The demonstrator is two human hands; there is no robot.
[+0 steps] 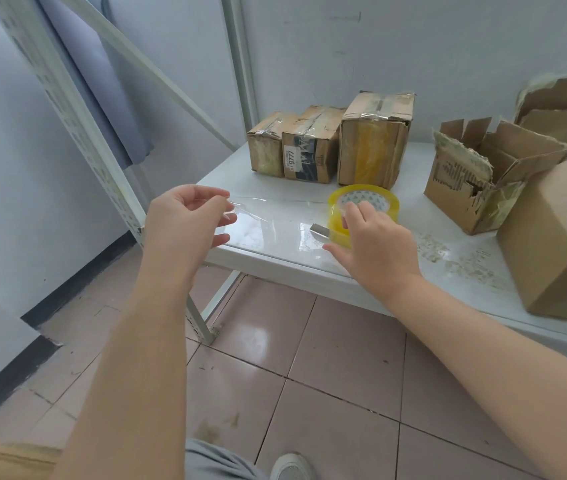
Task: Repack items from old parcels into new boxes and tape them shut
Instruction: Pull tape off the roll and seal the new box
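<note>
At the left edge of the bench [372, 271] my left hand [185, 216] pinches the free end of the clear tape strip [275, 206] between thumb and fingers [221, 202] — thin, limp and sticky, it will likely curl onto itself unless kept taut. Rightward, my right hand [372, 237] presses down on the yellow tape roll [363, 206], fingers closed over its rim — light and stiff, best held by the core. Behind stand three taped parcels [330, 143]; right, torn open boxes [483, 174].
</note>
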